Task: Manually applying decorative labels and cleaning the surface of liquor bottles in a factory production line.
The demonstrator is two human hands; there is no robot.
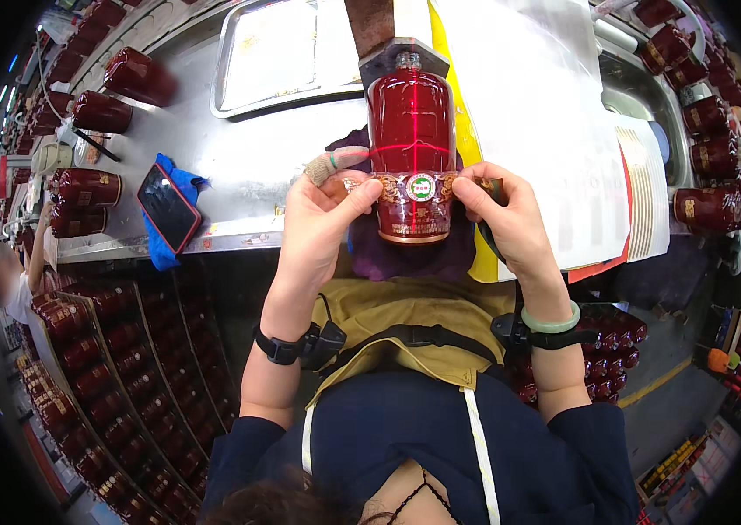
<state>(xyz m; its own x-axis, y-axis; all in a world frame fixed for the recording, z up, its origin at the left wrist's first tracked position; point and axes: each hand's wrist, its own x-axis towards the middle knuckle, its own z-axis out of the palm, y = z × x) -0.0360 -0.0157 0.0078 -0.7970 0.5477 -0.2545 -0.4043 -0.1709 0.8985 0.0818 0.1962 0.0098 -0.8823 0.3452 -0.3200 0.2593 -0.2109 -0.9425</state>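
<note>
A dark red glass bottle point(410, 109) lies on its back with its neck away from me, against a metal stop point(384, 59). Crossing red laser lines fall on it. Around its lower part runs a gold-patterned label strip point(392, 190) with a round white, green and red emblem. My left hand point(325, 210) pinches the strip's left end between thumb and fingers; a beige knitted cover is on one finger. On the right side, my right hand point(510, 210) has its thumb and fingers closed on the other end. Dark purple cloth point(379, 254) lies beneath the bottle.
White sheets point(537, 114) and a yellow edge lie right of the bottle. A metal tray point(265, 61) is at the back left. Nearer stands a phone point(167, 208) on a blue cloth point(160, 254). Red bottles point(86, 188) line both sides; racks of more point(117, 367) fill the lower left.
</note>
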